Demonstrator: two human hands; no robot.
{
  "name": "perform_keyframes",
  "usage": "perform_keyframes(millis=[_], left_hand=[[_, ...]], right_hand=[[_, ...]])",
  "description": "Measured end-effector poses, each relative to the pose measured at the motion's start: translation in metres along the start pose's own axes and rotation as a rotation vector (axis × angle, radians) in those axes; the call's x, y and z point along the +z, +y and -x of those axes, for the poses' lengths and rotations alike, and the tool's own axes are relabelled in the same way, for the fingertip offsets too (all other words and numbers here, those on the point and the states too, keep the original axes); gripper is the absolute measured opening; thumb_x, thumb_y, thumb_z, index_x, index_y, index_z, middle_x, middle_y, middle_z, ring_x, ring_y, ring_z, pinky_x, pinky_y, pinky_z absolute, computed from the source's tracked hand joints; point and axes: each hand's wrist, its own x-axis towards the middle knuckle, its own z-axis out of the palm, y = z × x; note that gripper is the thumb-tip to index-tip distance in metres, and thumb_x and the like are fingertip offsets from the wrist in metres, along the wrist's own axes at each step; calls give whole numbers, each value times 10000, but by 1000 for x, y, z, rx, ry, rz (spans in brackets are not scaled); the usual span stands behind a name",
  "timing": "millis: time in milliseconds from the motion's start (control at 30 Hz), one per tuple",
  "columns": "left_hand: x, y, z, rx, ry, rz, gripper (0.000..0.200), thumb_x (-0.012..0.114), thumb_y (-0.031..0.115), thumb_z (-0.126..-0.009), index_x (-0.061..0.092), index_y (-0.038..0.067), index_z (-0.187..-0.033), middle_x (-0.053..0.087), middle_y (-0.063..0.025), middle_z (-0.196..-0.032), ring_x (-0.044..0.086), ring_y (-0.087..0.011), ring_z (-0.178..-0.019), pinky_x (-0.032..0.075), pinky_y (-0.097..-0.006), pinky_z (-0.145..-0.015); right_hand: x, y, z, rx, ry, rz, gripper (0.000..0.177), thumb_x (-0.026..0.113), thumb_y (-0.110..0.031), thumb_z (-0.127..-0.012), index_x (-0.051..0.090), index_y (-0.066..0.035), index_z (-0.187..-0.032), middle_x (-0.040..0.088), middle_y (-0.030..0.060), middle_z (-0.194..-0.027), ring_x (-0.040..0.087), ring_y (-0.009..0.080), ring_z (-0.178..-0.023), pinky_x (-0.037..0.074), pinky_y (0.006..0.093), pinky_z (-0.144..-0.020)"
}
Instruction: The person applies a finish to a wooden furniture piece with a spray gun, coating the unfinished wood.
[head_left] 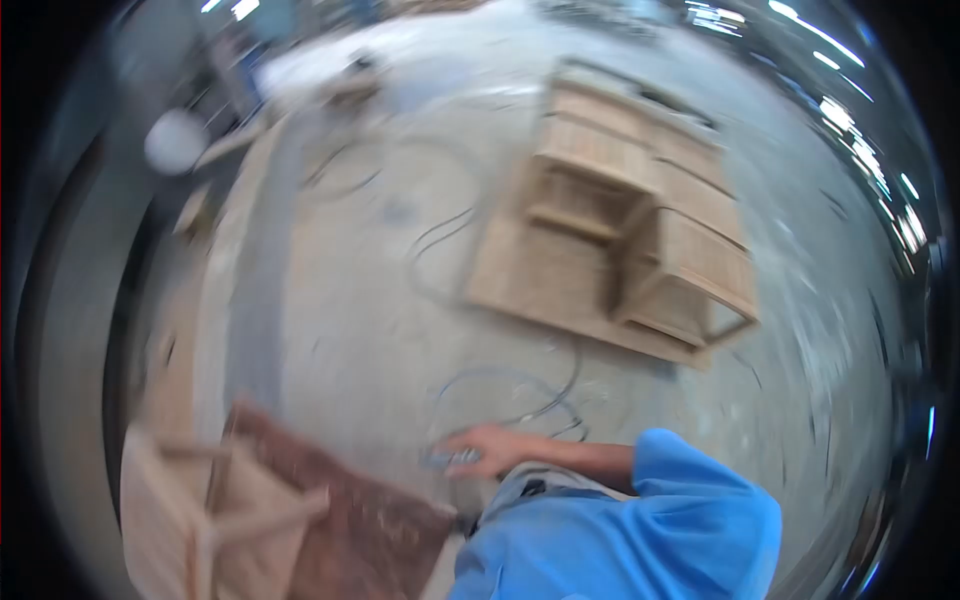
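My right hand [485, 450] is closed around a small grey object [450, 457], blurred, perhaps a tool. The bare forearm comes out of a blue sleeve and crosses in front of my waist. Near that hand, dark hoses or cables [540, 408] curl on the floor. A light wooden frame piece [215, 515] stands at the lower left on a reddish-brown surface [375, 525]. My left hand does not show.
A wooden cabinet-like unit [600, 240] with open compartments rests on a wooden panel at the upper right. A long pale ledge [225, 270] runs along the left. A round white object [176, 141] is at the upper left.
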Motion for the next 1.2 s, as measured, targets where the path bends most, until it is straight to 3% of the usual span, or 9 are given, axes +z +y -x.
perform_keyframes(millis=[100, 200, 367, 467, 533, 667, 833, 1000, 1200], left_hand=[[-1, -38, 56, -3, -84, 125, 392, 646, 177, -891, 600, 2, -1239, 618, -155, -1271, 566, -339, -1185, 424, -494, -1023], [-13, -61, 79, -229, -149, -99, 751, 788, 175, -740, 451, 43, -1398, 506, -183, -1403, 460, -403, -1305, 370, -506, -1048], [-27, -1, 165, -537, -169, 135, 747, 623, 229, -884, 279, -94, -1464, 311, -326, -1498, 301, -455, -1400, 240, -468, -1167], [-43, 111, 295, -1125, -771, 327, 778, 619, 285, -879, 275, -93, -1465, 375, -321, -1467, 373, -434, -1369, 298, -456, -1140], [-54, 185, 410, -1396, -833, 607, 760, 624, 352, -895, 302, 12, -1494, 463, -223, -1439, 499, -354, -1276, 399, -413, -1050], [-86, 262, 409, -1849, -1033, 680, 746, 638, 376, -871, 368, 20, -1469, 518, -230, -1385, 518, -344, -1264, 424, -419, -1023], [-67, 260, 406, -1818, -951, 489, 774, 646, 417, -859, 374, 3, -1453, 461, -268, -1423, 446, -412, -1324, 386, -438, -1081], [-65, 238, 413, -1755, -951, 516, 700, 636, 319, -857, 405, -5, -1433, 474, -260, -1415, 466, -399, -1309, 388, -431, -1071], [-57, 234, 411, -1723, -967, 525, 733, 635, 290, -838, 378, 3, -1462, 463, -246, -1435, 432, -373, -1349, 360, -419, -1092]], right_hand=[[-9, -20, 9, 144, -14, -3, 505, 669, -352, -877, 614, -40, -1270, 662, 209, -1184, 644, 333, -1109, 489, 390, -958], [18, -12, 8, -4, -1, -152, 523, 688, -312, -874, 598, 23, -1265, 659, 205, -1216, 637, 259, -1126, 467, 364, -980], [56, -65, -10, -37, -116, -204, 572, 667, -398, -895, 595, 31, -1266, 678, 194, -1131, 647, 212, -977, 488, 338, -892], [69, -88, -36, -147, -236, -251, 591, 654, -431, -903, 593, 31, -1268, 685, 182, -1083, 647, 202, -913, 497, 340, -859], [69, -103, -48, -174, -331, -274, 592, 647, -437, -908, 590, 25, -1273, 687, 184, -1071, 655, 211, -887, 505, 343, -847], [66, -144, -72, -339, -462, -310, 625, 659, -459, -897, 588, 34, -1276, 685, 204, -1111, 689, 264, -893, 524, 373, -840], [59, -174, -104, -627, -514, -381, 673, 682, -480, -876, 582, 55, -1273, 675, 219, -1149, 709, 307, -933, 544, 384, -836], [27, -165, -120, -531, -339, -431, 669, 665, -478, -894, 578, 68, -1272, 678, 204, -1164, 714, 259, -837, 553, 360, -796], [-38, -152, -116, -460, 25, -313, 724, 605, -558, -915, 588, 79, -1260, 646, 105, -745, 600, 144, -628, 479, 281, -583]])
